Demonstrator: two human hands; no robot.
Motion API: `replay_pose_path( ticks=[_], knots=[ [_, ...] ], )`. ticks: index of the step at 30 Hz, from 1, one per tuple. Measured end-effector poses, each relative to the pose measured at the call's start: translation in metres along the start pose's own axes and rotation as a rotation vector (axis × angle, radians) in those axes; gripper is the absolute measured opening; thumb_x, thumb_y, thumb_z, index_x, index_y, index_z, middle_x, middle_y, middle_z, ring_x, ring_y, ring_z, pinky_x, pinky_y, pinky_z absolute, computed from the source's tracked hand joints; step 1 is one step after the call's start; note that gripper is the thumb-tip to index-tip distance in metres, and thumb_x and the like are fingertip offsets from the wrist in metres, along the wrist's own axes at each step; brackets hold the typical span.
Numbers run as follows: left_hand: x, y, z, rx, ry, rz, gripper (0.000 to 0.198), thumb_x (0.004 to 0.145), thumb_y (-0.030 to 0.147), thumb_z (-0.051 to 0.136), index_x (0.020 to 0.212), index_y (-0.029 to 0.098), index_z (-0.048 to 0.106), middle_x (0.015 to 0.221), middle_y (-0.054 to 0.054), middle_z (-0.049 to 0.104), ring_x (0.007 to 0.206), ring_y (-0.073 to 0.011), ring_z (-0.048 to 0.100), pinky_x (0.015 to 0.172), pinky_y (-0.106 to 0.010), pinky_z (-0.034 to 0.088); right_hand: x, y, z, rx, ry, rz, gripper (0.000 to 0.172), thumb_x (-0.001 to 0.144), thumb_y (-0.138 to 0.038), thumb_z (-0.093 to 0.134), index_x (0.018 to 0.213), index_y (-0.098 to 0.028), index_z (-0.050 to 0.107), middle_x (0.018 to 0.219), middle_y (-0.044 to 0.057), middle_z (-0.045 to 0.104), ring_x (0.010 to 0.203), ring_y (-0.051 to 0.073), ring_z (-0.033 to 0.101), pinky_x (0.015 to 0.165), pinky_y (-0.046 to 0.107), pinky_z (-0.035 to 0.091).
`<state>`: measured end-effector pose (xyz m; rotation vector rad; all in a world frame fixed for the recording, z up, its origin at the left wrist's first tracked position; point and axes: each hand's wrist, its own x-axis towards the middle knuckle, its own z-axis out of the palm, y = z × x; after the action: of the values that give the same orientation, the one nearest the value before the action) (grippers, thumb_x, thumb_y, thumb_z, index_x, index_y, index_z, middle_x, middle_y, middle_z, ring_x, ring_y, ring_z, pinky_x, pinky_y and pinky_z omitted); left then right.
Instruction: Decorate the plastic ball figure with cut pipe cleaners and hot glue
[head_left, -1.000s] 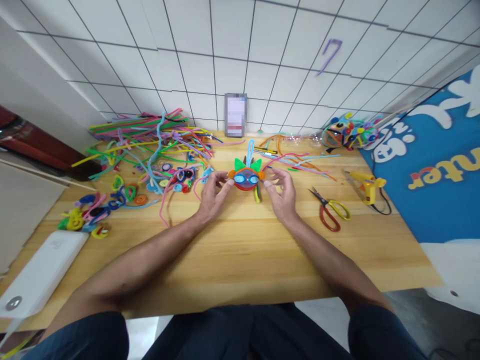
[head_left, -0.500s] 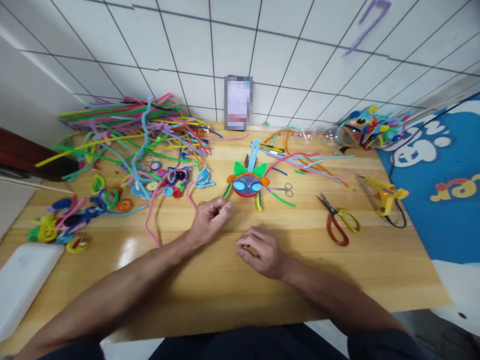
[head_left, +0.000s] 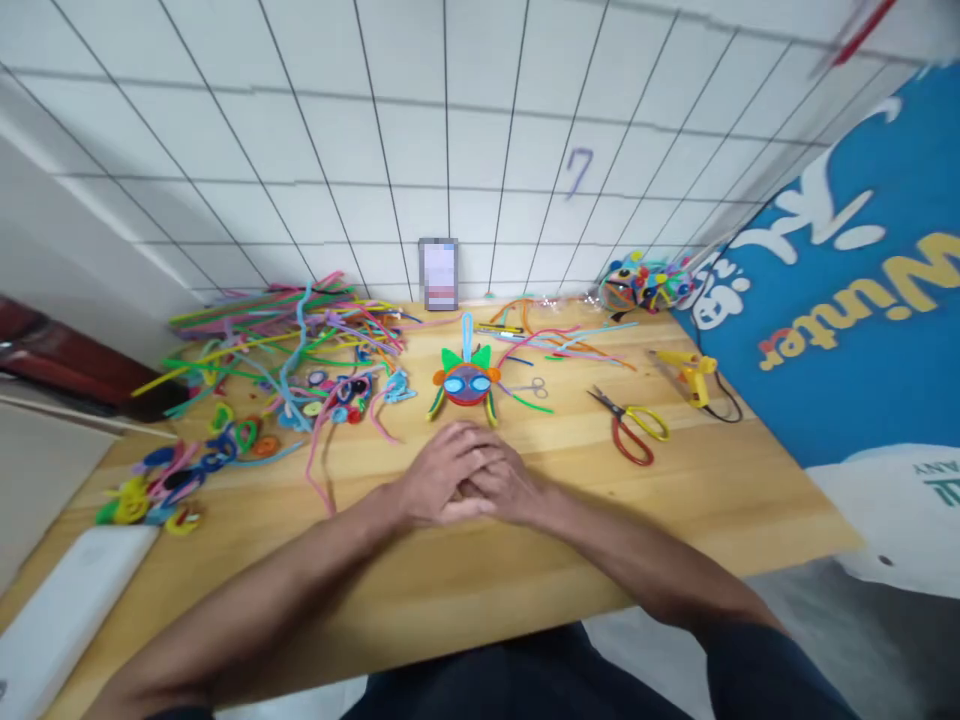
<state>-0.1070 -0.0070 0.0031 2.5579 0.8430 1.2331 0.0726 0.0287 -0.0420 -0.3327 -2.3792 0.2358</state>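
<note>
The pale, plank-grained wooden table bears a far-left heap of multicoloured fuzzy pipe cleaners, probably set aside from the central work. At the near centre, the left hand and the right hand are clasped, fingers folded closely over one another; no object shows in either grip, though the palms are hidden. Just beyond them, apart from the fingers, sits a purple-faced pipe-cleaner figure with green ears and blue eyes, presumably centred for both hands. Its face points to the near side; its long axis runs near to far, the blue loop at the far end. Whether it stands or lies cannot be told. At right, black-bladed scissors with red and yellow handles and a yellow glue gun lie apart, likely for right-hand reach.
</note>
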Motion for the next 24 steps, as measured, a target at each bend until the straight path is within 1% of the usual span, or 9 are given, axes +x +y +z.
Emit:
replay_pose_path(
  ticks=[2,5,9,11,13,15,17,21,24],
  knots=[
    [0.006,0.005,0.003,-0.030,-0.058,-0.053,0.055,0.106,0.058,0.052,0.138,0.014,0.062,0.130,-0.022,0.070,0.122,-0.0309,0.066,0.105,-0.047,0.056,0.003,0.001,0.003,-0.021,0.016,-0.010,0.020,0.100,-0.022,0.058,0.112,-0.020,0.074,0.101,0.009,0.079,0.102,0.025,0.073,0.090,0.042,0.064],
    [0.015,0.013,0.000,-0.173,-0.102,-0.240,0.051,0.110,0.054,0.043,0.134,0.015,0.065,0.124,-0.018,0.072,0.117,-0.0270,0.070,0.105,-0.042,0.056,0.010,-0.008,-0.007,-0.056,0.056,-0.051,0.025,0.098,-0.016,0.056,0.118,-0.018,0.072,0.105,0.011,0.078,0.105,0.026,0.073,0.089,0.042,0.064],
    [0.018,0.024,-0.011,-0.384,-0.117,-0.494,0.057,0.112,0.057,0.031,0.127,0.016,0.069,0.120,-0.013,0.076,0.114,-0.0251,0.071,0.105,-0.039,0.055,0.019,-0.033,-0.043,-0.137,0.092,-0.205,0.013,0.099,-0.016,0.061,0.105,-0.017,0.072,0.098,0.011,0.079,0.102,0.027,0.072,0.092,0.044,0.062],
    [0.012,0.028,-0.012,-0.413,-0.096,-0.601,0.060,0.112,0.058,0.029,0.123,0.015,0.070,0.111,-0.011,0.077,0.104,-0.0237,0.072,0.098,-0.037,0.056,0.015,-0.043,-0.063,-0.125,0.097,-0.191,0.009,0.099,-0.017,0.064,0.105,-0.019,0.072,0.101,0.009,0.080,0.101,0.025,0.073,0.093,0.043,0.061],
    [0.003,0.032,-0.010,-0.397,-0.113,-0.654,0.060,0.112,0.059,0.031,0.114,0.015,0.071,0.096,-0.008,0.075,0.087,-0.0202,0.069,0.085,-0.034,0.056,0.003,-0.044,-0.081,-0.102,0.095,-0.141,0.012,0.099,-0.016,0.065,0.107,-0.021,0.072,0.103,0.007,0.081,0.100,0.022,0.074,0.092,0.040,0.060],
    [-0.005,0.038,-0.006,-0.379,-0.175,-0.653,0.057,0.111,0.059,0.035,0.104,0.015,0.072,0.086,-0.004,0.071,0.077,-0.0170,0.064,0.077,-0.031,0.053,-0.016,-0.033,-0.099,-0.129,0.103,-0.029,0.013,0.099,-0.018,0.065,0.105,-0.024,0.075,0.101,0.005,0.081,0.096,0.021,0.075,0.089,0.039,0.060],
    [-0.010,0.046,-0.002,-0.360,-0.234,-0.632,0.051,0.110,0.056,0.041,0.099,0.016,0.072,0.086,-0.004,0.070,0.078,-0.0160,0.065,0.076,-0.029,0.051,-0.037,-0.011,-0.118,-0.204,0.134,0.173,0.012,0.099,-0.024,0.065,0.099,-0.027,0.076,0.096,0.002,0.082,0.091,0.021,0.077,0.088,0.038,0.060],
    [-0.011,0.058,0.009,-0.345,-0.306,-0.625,0.038,0.107,0.048,0.052,0.102,0.017,0.073,0.094,-0.005,0.074,0.084,-0.0166,0.068,0.077,-0.027,0.050,-0.075,0.046,-0.158,-0.301,0.251,0.395,0.022,0.101,-0.028,0.057,0.094,-0.023,0.077,0.089,0.009,0.081,0.085,0.027,0.077,0.079,0.042,0.059],
    [-0.009,0.059,0.021,-0.354,-0.336,-0.615,0.034,0.106,0.044,0.054,0.102,0.016,0.074,0.093,-0.006,0.076,0.082,-0.0165,0.069,0.074,-0.026,0.050,-0.094,0.077,-0.180,-0.365,0.266,0.624,0.024,0.098,-0.037,0.058,0.088,-0.023,0.076,0.089,0.010,0.081,0.086,0.029,0.076,0.080,0.042,0.059]
  ],
)
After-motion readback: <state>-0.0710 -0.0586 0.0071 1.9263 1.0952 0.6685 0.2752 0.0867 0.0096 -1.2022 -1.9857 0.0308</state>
